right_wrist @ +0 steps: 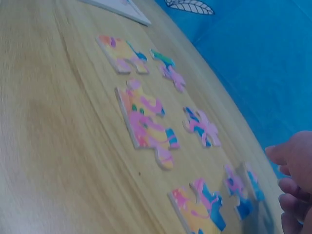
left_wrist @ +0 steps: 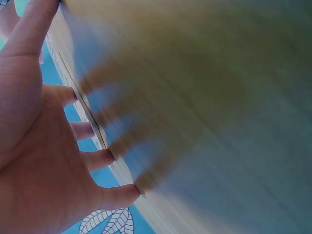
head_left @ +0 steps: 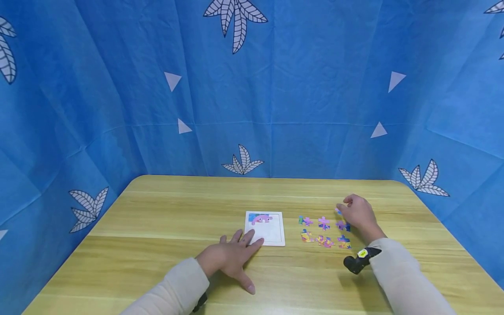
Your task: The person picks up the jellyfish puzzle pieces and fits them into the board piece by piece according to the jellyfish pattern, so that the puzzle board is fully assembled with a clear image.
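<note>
**Puzzle tray and loose pieces on the table**

A white square puzzle tray [head_left: 265,228] lies flat, with one pink-and-blue piece [head_left: 261,218] seated in its top left corner and the rest of its field bare. To its right, well apart from it, loose puzzle pieces [head_left: 323,231] in pink, yellow and blue lie face up in two rows, mostly separate, two joined in the near row.

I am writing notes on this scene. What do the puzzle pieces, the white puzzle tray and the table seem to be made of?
Puzzle pieces: probably thin wood or stiff board; the right wrist view shows a pale, thick cut edge under a printed colourful face.
Puzzle tray: white, matte, flat board with a raised rim; the exact material is unclear.
Table: light wood or wood-look laminate, smooth, with long grain lines.
</note>
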`<state>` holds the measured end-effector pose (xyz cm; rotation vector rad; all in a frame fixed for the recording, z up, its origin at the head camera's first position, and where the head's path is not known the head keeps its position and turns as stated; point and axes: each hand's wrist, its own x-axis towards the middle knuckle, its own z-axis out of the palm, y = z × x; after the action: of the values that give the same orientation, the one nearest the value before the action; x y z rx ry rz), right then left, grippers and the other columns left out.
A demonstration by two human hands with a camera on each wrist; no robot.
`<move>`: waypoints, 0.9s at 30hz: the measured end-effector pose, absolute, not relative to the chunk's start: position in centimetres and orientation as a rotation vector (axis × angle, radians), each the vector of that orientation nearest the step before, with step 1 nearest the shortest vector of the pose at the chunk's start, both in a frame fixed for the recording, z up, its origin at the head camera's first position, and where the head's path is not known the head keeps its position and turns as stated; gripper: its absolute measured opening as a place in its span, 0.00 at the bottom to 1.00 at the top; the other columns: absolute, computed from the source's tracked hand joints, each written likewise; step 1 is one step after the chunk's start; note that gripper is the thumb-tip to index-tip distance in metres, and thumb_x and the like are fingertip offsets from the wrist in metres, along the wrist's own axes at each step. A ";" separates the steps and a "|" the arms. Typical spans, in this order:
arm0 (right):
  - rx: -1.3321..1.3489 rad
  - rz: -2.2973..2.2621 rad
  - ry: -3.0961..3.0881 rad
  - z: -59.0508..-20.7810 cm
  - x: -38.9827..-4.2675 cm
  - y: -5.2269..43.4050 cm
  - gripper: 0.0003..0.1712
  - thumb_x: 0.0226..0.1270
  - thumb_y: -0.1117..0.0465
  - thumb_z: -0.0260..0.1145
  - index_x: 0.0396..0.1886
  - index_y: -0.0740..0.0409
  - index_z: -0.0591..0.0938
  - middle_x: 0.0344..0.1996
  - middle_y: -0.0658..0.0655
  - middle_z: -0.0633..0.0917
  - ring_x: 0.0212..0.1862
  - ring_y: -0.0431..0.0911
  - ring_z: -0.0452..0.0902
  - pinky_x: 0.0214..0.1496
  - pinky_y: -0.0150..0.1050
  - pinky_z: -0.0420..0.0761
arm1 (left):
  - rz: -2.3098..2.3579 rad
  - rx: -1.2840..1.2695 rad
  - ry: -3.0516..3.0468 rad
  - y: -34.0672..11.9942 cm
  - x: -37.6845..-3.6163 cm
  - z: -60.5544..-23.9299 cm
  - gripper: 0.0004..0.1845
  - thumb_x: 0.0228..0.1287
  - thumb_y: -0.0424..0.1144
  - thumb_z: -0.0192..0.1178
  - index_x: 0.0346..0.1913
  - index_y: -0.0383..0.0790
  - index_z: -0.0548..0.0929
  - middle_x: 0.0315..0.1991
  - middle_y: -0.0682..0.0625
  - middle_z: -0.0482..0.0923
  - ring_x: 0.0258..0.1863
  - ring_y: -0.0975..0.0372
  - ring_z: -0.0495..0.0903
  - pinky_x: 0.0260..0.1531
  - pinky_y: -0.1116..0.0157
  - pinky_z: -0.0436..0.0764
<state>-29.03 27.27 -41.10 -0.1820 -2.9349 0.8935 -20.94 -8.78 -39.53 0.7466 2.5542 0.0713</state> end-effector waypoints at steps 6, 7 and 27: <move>-0.265 0.840 -2.984 -41.4 -28.7 27.9 0.35 0.67 0.46 0.57 0.56 0.73 0.71 0.53 0.74 0.74 0.52 0.66 0.71 0.51 0.58 0.73 | 0.063 0.745 2.552 -8.8 -20.9 -39.6 0.63 0.36 0.71 0.65 0.75 0.60 0.43 0.76 0.47 0.36 0.74 0.45 0.39 0.64 0.35 0.48; -0.278 0.825 -2.985 -41.4 -28.7 28.0 0.34 0.66 0.44 0.58 0.53 0.73 0.73 0.51 0.74 0.75 0.50 0.65 0.72 0.48 0.57 0.74 | 0.064 0.744 2.552 -8.8 -20.9 -39.6 0.63 0.36 0.71 0.65 0.75 0.59 0.43 0.76 0.47 0.36 0.74 0.45 0.39 0.64 0.35 0.48; -0.447 0.717 -2.983 -42.7 -28.5 27.7 0.28 0.63 0.38 0.59 0.34 0.61 0.76 0.32 0.62 0.76 0.34 0.55 0.72 0.30 0.47 0.69 | 0.065 0.742 2.556 -8.8 -21.0 -39.7 0.64 0.35 0.71 0.66 0.75 0.59 0.43 0.76 0.47 0.37 0.74 0.45 0.39 0.64 0.35 0.48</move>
<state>-28.47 27.74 -42.69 -0.4469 -2.9834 0.7165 -20.97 -8.78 -39.68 0.7422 2.5557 0.0646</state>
